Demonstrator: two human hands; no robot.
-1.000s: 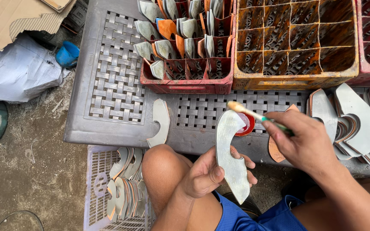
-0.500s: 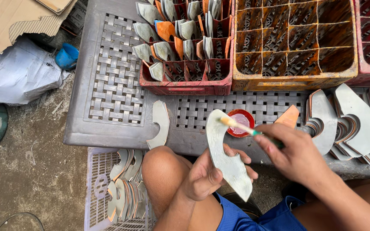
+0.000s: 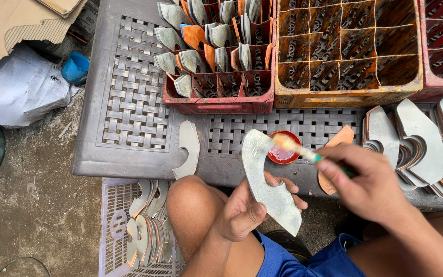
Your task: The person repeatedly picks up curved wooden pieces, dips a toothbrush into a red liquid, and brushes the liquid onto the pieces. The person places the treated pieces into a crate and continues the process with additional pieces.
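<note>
While the left hand [image 3: 242,213] grips a curved grey piece [image 3: 267,184] above the knee | right hand [image 3: 370,182] fingers pinch a brush [image 3: 296,149] at the red dish [image 3: 283,149] on the counter [image 3: 129,154] | step: loading glue | next, I'd judge: steady strokes along the piece.

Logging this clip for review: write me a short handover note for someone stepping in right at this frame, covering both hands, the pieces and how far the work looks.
Left hand: holds one curved grey piece upright over the knee.
Right hand: grips a small brush, bristle tip at the red dish on the grey plastic table.
Done, by the look: pieces stand in the red crate slots; the orange crate is empty.
Left: a stack of pieces lies at the right, more sit in the white basket below, and one lies loose on the table edge.
</note>
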